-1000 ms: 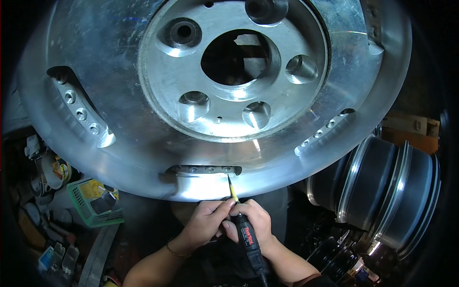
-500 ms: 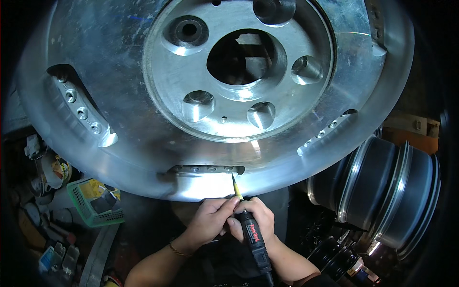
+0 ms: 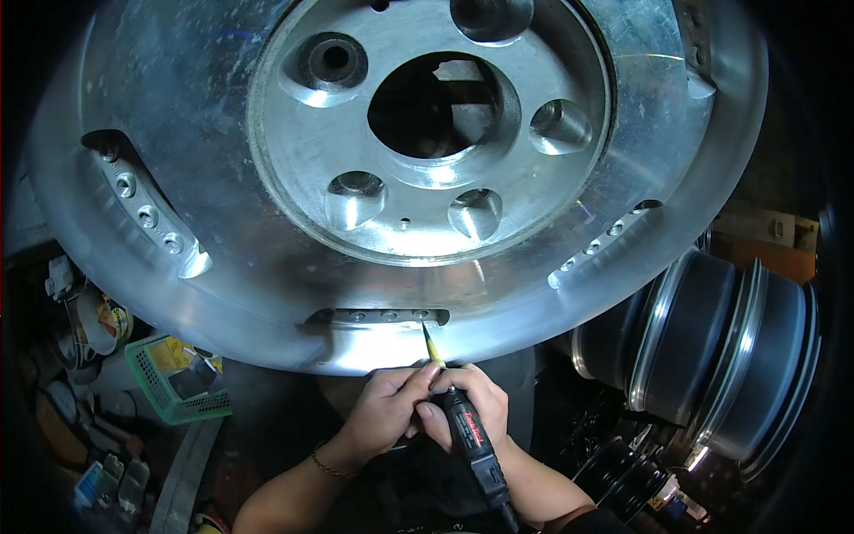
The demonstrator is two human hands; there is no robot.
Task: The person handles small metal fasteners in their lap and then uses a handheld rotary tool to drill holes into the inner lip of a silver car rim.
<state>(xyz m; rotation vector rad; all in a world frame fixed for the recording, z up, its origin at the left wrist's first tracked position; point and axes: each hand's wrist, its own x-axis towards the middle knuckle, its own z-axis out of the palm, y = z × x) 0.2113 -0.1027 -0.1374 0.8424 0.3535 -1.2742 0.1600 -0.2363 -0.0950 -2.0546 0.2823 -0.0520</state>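
A large silvery metal wheel fills the upper picture, with round lug recesses about its central hole. Slots with rows of small holes lie along its rim. In front of the nearest slot, both hands grip a black handheld rotary tool with a pointed yellow tip. That tip meets the slot near its right-hand hole. My left hand is closed at the tool's front, its thumb and fingers pinching there. My right hand is wrapped round the body. A cord runs down from the tool's rear.
At the right, dark wheel rims with shiny edges are stacked on their sides. A green plastic basket with assorted items stands at the left, beside a cluttered heap of containers and tools. A cardboard box sits behind the rims.
The wheel sits slightly further left in view. The tool's tip has shifted a little left as well, still at the slot's right-hand part. Both hands keep their hold.
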